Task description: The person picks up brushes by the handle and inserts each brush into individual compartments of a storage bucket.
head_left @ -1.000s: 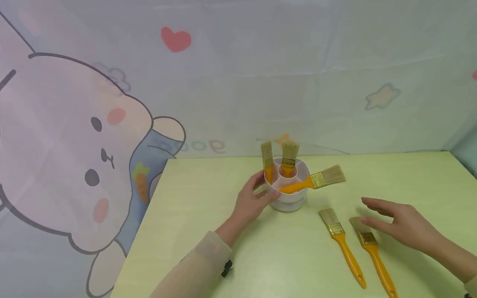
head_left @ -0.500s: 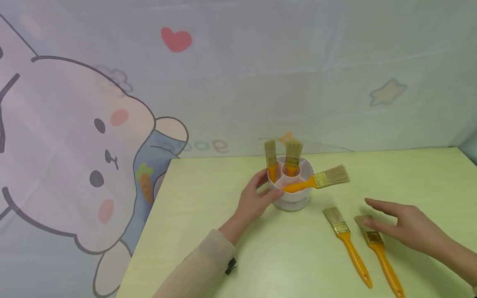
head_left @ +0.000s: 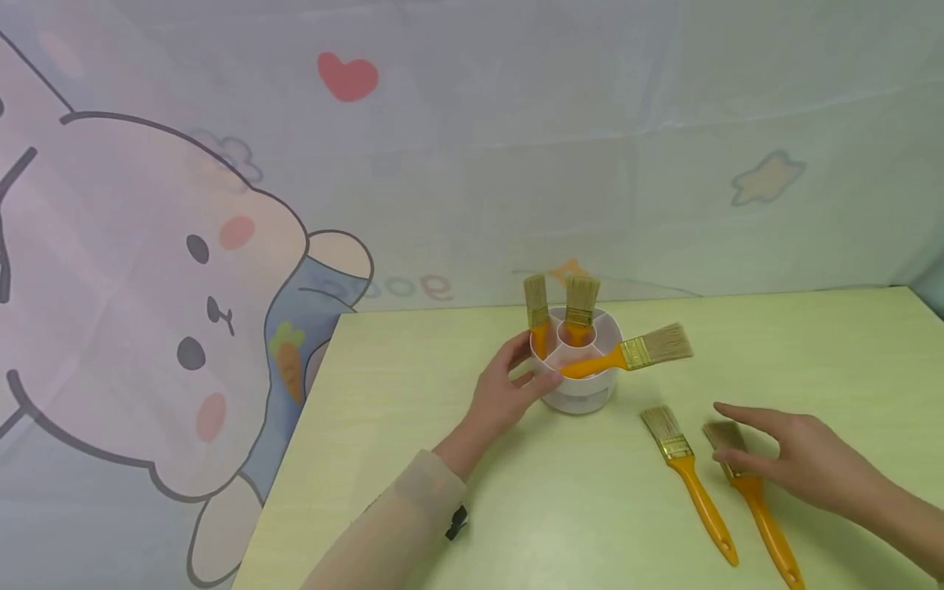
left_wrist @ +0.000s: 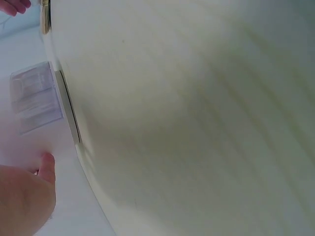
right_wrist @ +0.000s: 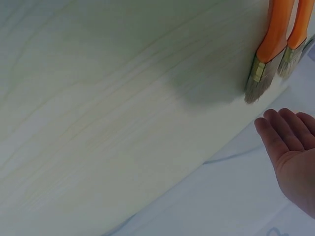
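Your left hand (head_left: 497, 393) is clamped on the white divided container (head_left: 578, 400), while your right hand (head_left: 819, 459), well apart from it, holds nothing, its fingers stretched out and its thumb spread from them. Left of the container and behind it hangs a pale cloth (head_left: 472, 164) printed with a large animal figure. Nearer you than the container, on its left, you have a light sleeve (head_left: 401, 516) round your left arm. Your left fingers curl round the container's left side, thumb at its near side. Inside the container's left section a slim brush (head_left: 537, 305) stands bristles up; in its round middle section stands a wider brush (head_left: 581, 307), also bristles up. A third, tilted brush (head_left: 627, 354) has its handle in the container's near section and its bristles beyond the right rim. On the counter (head_left: 575, 508), right of the container and nearer you, lie an inner brush (head_left: 689, 483) and, farther right, an outer brush (head_left: 760, 512). Your right thumb crosses above the outer brush's metal band; you cannot tell whether they touch.
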The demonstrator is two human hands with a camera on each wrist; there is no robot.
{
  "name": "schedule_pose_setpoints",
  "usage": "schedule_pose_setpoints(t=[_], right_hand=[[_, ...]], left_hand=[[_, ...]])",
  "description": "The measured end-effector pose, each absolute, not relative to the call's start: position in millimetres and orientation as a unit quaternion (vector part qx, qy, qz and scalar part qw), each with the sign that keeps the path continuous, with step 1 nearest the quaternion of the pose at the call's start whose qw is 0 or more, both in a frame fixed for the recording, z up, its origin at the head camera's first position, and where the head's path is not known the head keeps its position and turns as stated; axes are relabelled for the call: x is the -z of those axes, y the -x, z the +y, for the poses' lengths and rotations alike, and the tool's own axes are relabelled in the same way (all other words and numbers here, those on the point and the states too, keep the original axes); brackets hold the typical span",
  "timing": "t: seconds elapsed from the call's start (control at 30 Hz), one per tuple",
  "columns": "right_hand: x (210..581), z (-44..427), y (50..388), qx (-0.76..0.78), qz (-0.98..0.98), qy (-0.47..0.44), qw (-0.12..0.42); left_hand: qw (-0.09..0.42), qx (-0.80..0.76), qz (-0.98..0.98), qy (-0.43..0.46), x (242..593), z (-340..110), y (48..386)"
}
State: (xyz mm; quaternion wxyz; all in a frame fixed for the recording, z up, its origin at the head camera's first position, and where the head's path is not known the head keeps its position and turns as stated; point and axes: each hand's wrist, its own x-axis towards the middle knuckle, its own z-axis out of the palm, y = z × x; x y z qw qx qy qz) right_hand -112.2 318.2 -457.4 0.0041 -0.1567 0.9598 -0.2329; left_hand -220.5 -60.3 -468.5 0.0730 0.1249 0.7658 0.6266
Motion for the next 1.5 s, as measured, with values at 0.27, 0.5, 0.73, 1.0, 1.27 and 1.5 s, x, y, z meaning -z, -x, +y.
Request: schedule_pose_setpoints(t=[0.27,0.5,0.73,1.0,1.27,1.5], right_hand=[[460,309,104,0.226,0.957,0.178,-0.021],[462,301,101,0.215,0.959,0.185,-0.022],[465,291,95,0.206,0.959,0.194,-0.011],[472,283,87,0.175,0.958,0.224,-0.046],[485,278,85,0.134,0.942,0.282,-0.120],[488,277,87,0.112,0.937,0.305,-0.125]], left_hand=[[0.075,-0.618,0.771,-0.135,468,-62,224],[0.075,-0.613,0.774,-0.141,468,-65,228],[0.078,-0.610,0.776,-0.144,469,-67,230],[0.077,-0.614,0.772,-0.146,468,-69,229],[0.081,-0.611,0.772,-0.157,469,-71,229],[0.082,-0.610,0.773,-0.152,471,-71,229]])
